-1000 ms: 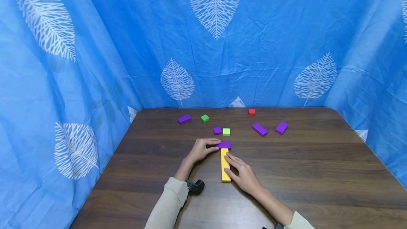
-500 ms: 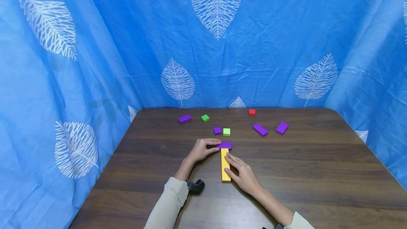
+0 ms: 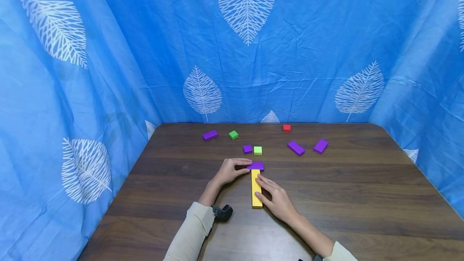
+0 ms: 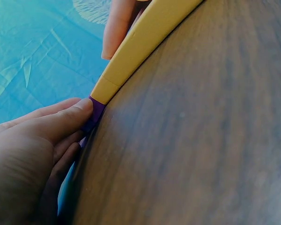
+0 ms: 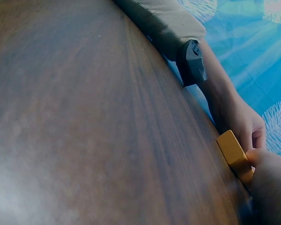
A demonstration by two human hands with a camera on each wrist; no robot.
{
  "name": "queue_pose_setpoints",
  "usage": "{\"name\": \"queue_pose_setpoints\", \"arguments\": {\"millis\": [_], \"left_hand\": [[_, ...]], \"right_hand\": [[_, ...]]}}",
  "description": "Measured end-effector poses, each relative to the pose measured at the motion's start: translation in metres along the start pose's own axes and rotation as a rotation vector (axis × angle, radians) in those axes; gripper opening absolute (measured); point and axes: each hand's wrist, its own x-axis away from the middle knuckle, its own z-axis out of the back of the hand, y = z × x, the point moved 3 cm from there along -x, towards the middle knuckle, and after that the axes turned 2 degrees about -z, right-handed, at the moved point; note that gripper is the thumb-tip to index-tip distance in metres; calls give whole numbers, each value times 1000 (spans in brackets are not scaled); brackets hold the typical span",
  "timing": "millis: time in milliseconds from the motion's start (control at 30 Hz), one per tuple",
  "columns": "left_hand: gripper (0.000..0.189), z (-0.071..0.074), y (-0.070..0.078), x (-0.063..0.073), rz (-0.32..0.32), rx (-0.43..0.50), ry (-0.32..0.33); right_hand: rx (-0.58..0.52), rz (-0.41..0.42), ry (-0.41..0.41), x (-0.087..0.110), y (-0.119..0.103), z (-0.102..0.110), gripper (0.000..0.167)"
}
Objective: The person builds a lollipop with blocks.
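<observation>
Butting a purple block (image 3: 256,166) against the far end of a long yellow bar (image 3: 256,187) looks like the step in hand: the two lie flat on the desk (image 3: 362,196), the purple piece crosswise, making a T near the middle of the desk in front of the person

Left hand (image 3: 229,170) has its grip closed on the purple block, thumb and fingers pinching its left end; the left wrist view shows the thumb (image 4: 65,119) pressed on the purple edge right where it meets the yellow bar (image 4: 145,40). Right hand (image 3: 276,197) lies along the bar's right side with fingers nearly straight, resting against it rather than curled round it, so that grip is open and steadying

My judgement is that the joint is close to set, and the next move calls for squaring the purple piece so that it sits centred and flush on the bar's end, then lifting both hands off without nudging either

Loose pieces wait well apart at the far side: more purple blocks (image 3: 296,148), two green cubes (image 3: 257,150) and a red cube (image 3: 286,127)
</observation>
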Motion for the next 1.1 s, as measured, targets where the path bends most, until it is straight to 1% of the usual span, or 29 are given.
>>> {"name": "queue_pose_setpoints", "arguments": {"millis": [233, 333, 433, 533, 667, 733, 833, 933, 1000, 1100], "left_hand": [[29, 0, -1, -1, 7, 23, 0], [31, 1, -2, -2, 22, 33, 17], [31, 6, -3, -4, 37, 46, 52], [30, 13, -3, -11, 55, 42, 100], [28, 23, -6, -25, 85, 33, 175], [29, 25, -8, -32, 110, 32, 193], [29, 26, -12, -40, 154, 10, 183], [29, 24, -17, -44, 203, -35, 147], [30, 22, -19, -47, 211, -67, 120], [31, 21, -20, -50, 207, -110, 81]], "right_hand": [[-1, -7, 2, 0, 1, 0, 43], [0, -5, 1, 0, 2, 0, 44], [1, -1, 0, 0, 1, 0, 44], [3, -1, 1, 0, 1, 0, 44], [3, 3, 8, 0, 1, 1, 44], [1, 8, 13, 0, 1, 1, 44], [0, 19, 17, 0, 0, 0, 44], [-3, 23, 18, 0, -1, 0, 44], [-4, 22, 20, 0, 0, -1, 44], [-5, 18, 23, 0, 0, -1, 44]]}}
